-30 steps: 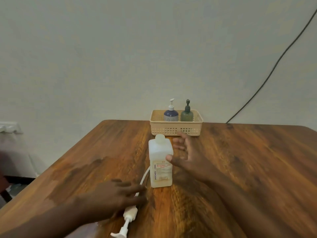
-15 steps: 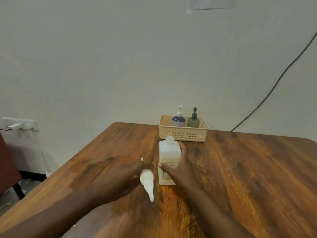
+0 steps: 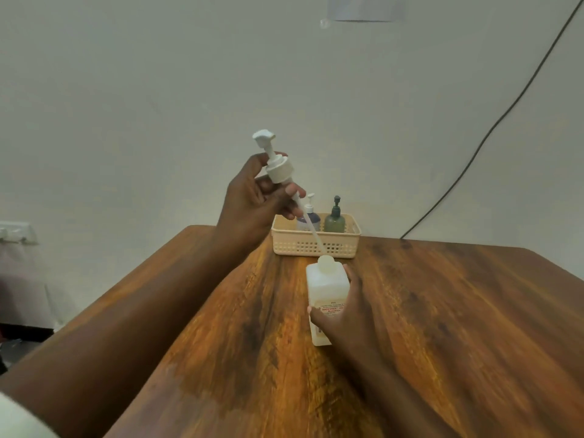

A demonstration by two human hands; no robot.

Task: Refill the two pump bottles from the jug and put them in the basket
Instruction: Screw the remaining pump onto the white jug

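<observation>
A white square jug [image 3: 325,284] with a red-lettered label stands upright on the wooden table [image 3: 442,311], its neck uncapped. My right hand [image 3: 343,314] grips its side. My left hand [image 3: 256,197] holds a white pump head [image 3: 278,170] up in the air, tilted, and its long dip tube [image 3: 313,230] slants down with the tip at the jug's neck. Behind the jug, a beige basket [image 3: 316,246] holds a blue pump bottle [image 3: 309,218] and a green pump bottle [image 3: 335,218], both upright.
A black cable [image 3: 493,128] runs down the wall to the table's back edge at the right. A white wall socket [image 3: 14,232] sits at the far left. The table's left edge runs diagonally near my left forearm.
My left hand picked the pump head off the table and raised it, bringing the tube's tip to the jug's neck. My right hand closed on the jug's side.
</observation>
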